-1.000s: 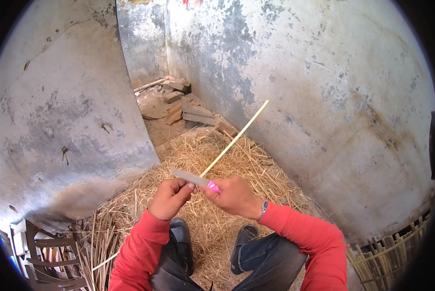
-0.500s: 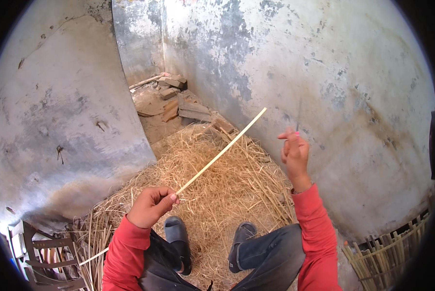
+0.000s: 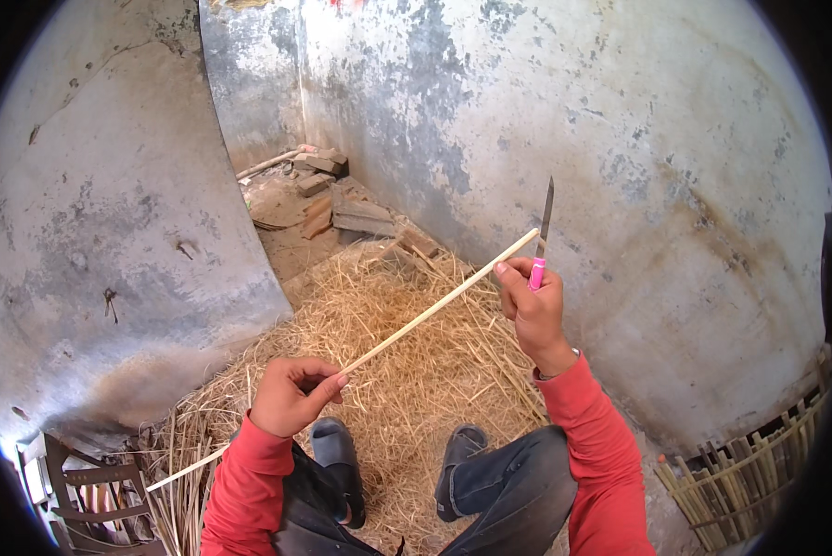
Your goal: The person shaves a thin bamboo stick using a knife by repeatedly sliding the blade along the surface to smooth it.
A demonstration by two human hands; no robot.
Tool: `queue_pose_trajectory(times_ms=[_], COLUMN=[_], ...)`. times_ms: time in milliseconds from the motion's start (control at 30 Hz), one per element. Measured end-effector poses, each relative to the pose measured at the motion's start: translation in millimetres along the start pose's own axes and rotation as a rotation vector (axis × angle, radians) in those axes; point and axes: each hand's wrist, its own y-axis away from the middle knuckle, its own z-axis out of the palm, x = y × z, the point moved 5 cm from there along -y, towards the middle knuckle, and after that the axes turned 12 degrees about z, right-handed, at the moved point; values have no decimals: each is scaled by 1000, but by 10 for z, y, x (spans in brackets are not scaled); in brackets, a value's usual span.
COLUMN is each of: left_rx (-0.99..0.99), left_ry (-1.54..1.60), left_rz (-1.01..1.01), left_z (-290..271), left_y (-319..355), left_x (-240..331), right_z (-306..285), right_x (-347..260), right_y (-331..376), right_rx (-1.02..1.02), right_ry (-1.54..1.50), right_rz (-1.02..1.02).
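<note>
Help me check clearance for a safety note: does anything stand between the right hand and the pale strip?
Nothing visible does: the right hand is at the pale strip, near its far end; the left hand holds it closer in. The right hand's knife points up beside the strip's tip; whether they touch is unclear.

We are finding no readable text, label, brand, number or sign anywhere in view. On the pink handle (image 3: 537,276) of the knife (image 3: 546,215) we are seeing a pale patch (image 3: 538,264), too small for telling whether it is lettering, and a red patch (image 3: 346,3) high on the right-hand wall (image 3: 610,120) is running out of view, illegible to us. On the left-hand wall (image 3: 110,208) we are making out only stains and scuffs.
</note>
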Motion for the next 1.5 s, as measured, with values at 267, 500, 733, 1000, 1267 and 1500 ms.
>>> queue_pose_trajectory(times_ms=[267,500,733,1000,1267,1500], left_rx=[-8,57,183,251,255,265], left_ry=[-236,-266,-387,-451,-614,-580], left_rz=[228,246,308,280,361,357], left_z=[94,225,299,240,152,198], left_y=[-44,-108,-132,-60,88,93], left_x=[66,95,160,169,149,240], right_z=[76,306,782,867,151,-191], right_x=[-2,130,194,195,133,-47], right_y=[46,113,456,361,-33,-188], right_rx=[-48,-79,-267,-168,169,411], right_ry=[26,289,839,981,895,903], right_rz=[24,5,-143,-307,-176,-279])
